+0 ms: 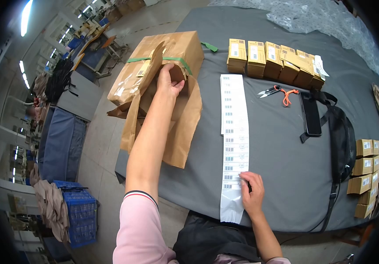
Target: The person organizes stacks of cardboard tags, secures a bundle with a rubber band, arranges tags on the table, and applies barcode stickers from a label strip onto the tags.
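- Brown paper is spread around the left hand, which is set inside the mouth of the package; its fingers are bent and partly hidden, so whether anything is gripped cannot be told.
- The torn flaps are best held clear of the wrist, so that nothing inside is snagged or creased.
- The strip of labels is touched at its right edge by the loosely curled right hand; whether it is pinched cannot be told. Light pressure is advised, so that the strip is steadied without being wrinkled.
- The strip is laid lengthwise on the grey counter, beside the package; its straight line is worth preserving.
- The snips and orange cord are placed right of the strip and should be left well clear of it.
- Farther off, the row of card bundles should not be nudged by the reaching arm.
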Demonstrator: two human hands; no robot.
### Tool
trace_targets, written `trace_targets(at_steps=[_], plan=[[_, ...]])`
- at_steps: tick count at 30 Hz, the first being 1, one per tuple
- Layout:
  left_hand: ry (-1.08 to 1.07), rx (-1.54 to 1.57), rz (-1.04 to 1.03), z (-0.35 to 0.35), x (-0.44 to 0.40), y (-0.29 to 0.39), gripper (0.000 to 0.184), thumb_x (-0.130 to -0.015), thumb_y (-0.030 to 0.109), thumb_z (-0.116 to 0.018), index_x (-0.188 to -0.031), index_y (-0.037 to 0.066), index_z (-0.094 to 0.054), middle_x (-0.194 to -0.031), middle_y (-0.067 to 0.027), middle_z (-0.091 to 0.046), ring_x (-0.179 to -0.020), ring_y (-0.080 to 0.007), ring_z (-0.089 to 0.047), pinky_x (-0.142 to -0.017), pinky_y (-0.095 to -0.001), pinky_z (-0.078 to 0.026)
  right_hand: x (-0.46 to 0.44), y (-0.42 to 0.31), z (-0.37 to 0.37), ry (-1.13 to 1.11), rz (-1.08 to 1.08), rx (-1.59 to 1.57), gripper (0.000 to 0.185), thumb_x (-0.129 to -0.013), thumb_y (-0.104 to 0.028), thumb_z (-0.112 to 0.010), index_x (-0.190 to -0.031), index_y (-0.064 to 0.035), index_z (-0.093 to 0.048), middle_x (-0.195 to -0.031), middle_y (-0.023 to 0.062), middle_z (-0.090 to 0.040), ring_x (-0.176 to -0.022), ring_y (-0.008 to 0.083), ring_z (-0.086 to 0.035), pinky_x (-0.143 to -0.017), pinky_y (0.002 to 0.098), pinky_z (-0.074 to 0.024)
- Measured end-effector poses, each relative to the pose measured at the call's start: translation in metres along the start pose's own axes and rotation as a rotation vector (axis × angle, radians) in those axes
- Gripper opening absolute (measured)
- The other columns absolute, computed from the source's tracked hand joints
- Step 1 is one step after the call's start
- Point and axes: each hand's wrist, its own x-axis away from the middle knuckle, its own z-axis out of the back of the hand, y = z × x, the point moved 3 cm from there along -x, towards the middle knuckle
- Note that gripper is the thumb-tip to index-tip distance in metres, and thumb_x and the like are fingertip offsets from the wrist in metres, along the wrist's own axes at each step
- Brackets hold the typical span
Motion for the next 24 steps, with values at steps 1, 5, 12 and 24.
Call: trace_targets(at_steps=[1,5,12,24], plan=[[-0.012,-0.043,0.012,0.001,-0.002,0.001,0.059,-0.071,0.025,-0.072,-0.122,0.017,-0.043,-0.121,-0.0118,-0.041,-0.109,-0.0305,-0.039,-0.084,-0.0432,-0.042,0.0,-0.001,0.0,-0.003,0.0,-0.002,0.019,-0.078,0.001,-0.057,-0.095,-0.0025,-0.064,-0.098,0.0097,-0.063,-0.087,0.0258,-0.057,-0.075,0.0332,-0.0466],[0.031,-0.077,-0.008,-0.003,0.001,0.001,0.057,-0.068,0.027,-0.071,-0.118,0.017,-0.044,-0.116,-0.0121,-0.042,-0.103,-0.0296,-0.04,-0.075,-0.0418,-0.044,0.0,-0.002,0.001,-0.008,-0.037,-0.031,0.017,-0.079,0.001,-0.056,-0.094,-0.0012,-0.064,-0.097,0.0102,-0.064,-0.089,0.0244,-0.058,-0.079,0.0321,-0.0457],[0.094,-0.146,0.003,0.003,0.007,0.002,0.055,-0.066,0.03,-0.069,-0.114,0.017,-0.045,-0.112,-0.0114,-0.043,-0.098,-0.0279,-0.041,-0.067,-0.0393,-0.044,0.0,0.001,0.002,0.009,-0.014,-0.034,0.017,-0.079,0.001,-0.056,-0.095,-0.0013,-0.063,-0.097,0.0103,-0.063,-0.088,0.0241,-0.058,-0.078,0.0318,-0.0459],[-0.065,0.025,-0.032,0.001,-0.008,-0.013,0.092,-0.074,0.032,-0.078,-0.143,0.01,-0.021,-0.148,-0.0179,-0.018,-0.137,-0.0375,-0.015,-0.11,-0.0576,-0.011,0.0,-0.001,0.002,-0.008,-0.01,-0.019,0.018,-0.078,0.001,-0.057,-0.095,-0.0019,-0.064,-0.096,0.01,-0.064,-0.088,0.0247,-0.058,-0.077,0.032,-0.0463]])
